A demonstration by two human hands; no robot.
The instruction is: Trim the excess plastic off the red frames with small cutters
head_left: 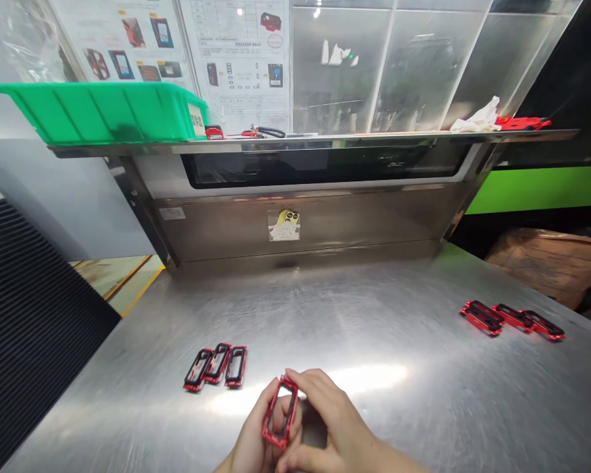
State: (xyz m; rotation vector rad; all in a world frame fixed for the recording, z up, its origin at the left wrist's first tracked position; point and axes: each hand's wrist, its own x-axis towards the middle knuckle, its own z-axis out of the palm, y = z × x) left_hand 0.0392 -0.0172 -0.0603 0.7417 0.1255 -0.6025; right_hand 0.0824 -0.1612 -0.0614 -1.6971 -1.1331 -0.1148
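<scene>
- Our left hand (253, 430) and right hand (332, 420) pinch a red-and-black frame (280, 412) upright between them
- Three like frames (215, 365) lie near, leftward, on the steel table (374, 315)
- Three more frames (512, 318) lie well right

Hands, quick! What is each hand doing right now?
Left hand: closed, holding the red frame.
Right hand: closed, holding the same red frame.

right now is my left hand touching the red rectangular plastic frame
Touching: the head view shows the left hand gripping the red rectangular plastic frame from beneath.
</scene>
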